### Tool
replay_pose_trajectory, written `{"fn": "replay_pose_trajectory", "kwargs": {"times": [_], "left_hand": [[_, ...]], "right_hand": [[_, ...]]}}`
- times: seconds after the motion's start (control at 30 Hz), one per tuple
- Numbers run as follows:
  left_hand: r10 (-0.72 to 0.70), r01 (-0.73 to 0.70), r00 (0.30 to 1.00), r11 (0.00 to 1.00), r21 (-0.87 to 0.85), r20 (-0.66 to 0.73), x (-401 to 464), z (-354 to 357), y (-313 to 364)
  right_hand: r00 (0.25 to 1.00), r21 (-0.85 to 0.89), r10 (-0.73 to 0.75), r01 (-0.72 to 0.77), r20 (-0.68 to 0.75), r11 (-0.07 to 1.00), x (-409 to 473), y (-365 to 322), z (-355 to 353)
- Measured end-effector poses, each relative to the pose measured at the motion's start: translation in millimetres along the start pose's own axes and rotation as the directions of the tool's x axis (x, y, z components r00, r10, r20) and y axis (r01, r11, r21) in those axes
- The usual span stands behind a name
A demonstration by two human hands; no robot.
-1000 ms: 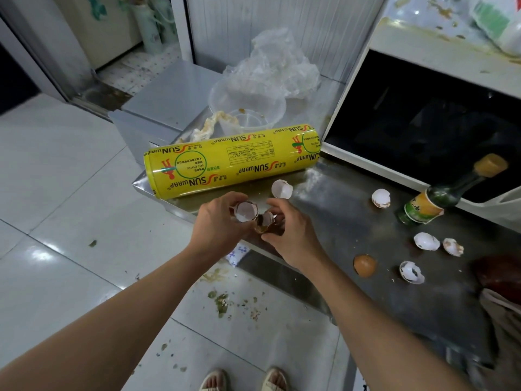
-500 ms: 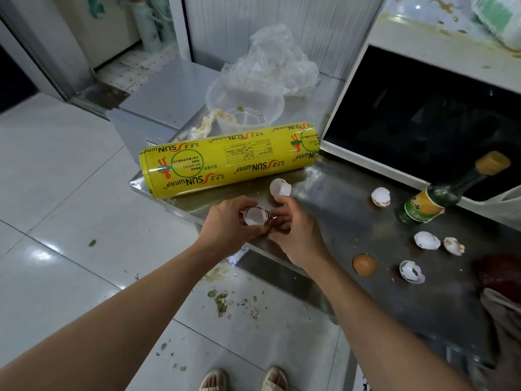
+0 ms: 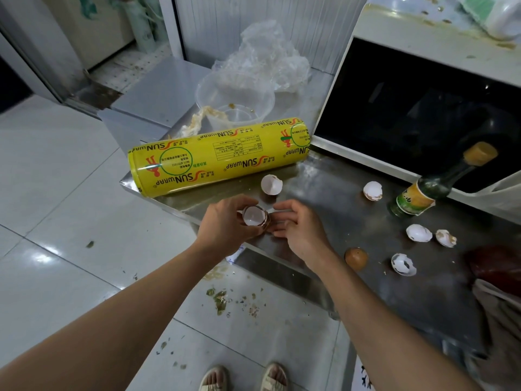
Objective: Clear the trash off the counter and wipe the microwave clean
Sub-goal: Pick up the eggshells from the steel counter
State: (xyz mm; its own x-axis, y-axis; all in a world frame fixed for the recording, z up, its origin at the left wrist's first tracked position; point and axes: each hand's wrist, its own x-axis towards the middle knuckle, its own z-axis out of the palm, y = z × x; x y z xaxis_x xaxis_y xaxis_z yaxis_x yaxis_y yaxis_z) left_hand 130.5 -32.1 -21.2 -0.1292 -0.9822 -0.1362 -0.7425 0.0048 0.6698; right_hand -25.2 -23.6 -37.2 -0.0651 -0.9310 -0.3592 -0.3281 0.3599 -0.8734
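Observation:
My left hand (image 3: 225, 221) grips stacked eggshell halves (image 3: 254, 216), white inside and brown outside, over the front left edge of the steel counter (image 3: 332, 193). My right hand (image 3: 298, 231) rests just right of them, fingers apart, fingertips close to the shells. Several more shells lie on the counter: one (image 3: 271, 184) by the yellow roll, one (image 3: 372, 190) near the bottle, two (image 3: 419, 232) (image 3: 445, 237) further right, a brown one (image 3: 356, 258) and a cracked one (image 3: 403, 264) near the front. The microwave (image 3: 423, 114) stands at the back right, its top stained.
A yellow cling-wrap roll (image 3: 220, 156) lies across the counter's left end. Behind it are a clear plastic bowl (image 3: 235, 103) and a crumpled plastic bag (image 3: 265, 57). A green bottle (image 3: 431, 187) leans near the microwave. A cloth (image 3: 499, 306) lies at the right edge. Crumbs litter the floor.
The shell from my right hand has been nested into the one in my left hand. My right hand has let go and opened beside it.

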Motion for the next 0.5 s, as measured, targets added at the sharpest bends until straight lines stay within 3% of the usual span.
{"fn": "replay_pose_trajectory", "kwargs": {"times": [0.27, 0.5], "left_hand": [[0.031, -0.032, 0.999, 0.999, -0.039, -0.018, -6.3, 7.9, 2.8], [0.046, -0.048, 0.998, 0.998, 0.035, 0.051, -8.6, 10.3, 5.4]], "right_hand": [[1.0, 0.039, -0.003, 0.002, 0.014, 0.999, -3.7, 4.1, -4.4], [1.0, 0.03, -0.005, 0.004, 0.019, 1.0, -4.7, 0.2, -7.6]]}}
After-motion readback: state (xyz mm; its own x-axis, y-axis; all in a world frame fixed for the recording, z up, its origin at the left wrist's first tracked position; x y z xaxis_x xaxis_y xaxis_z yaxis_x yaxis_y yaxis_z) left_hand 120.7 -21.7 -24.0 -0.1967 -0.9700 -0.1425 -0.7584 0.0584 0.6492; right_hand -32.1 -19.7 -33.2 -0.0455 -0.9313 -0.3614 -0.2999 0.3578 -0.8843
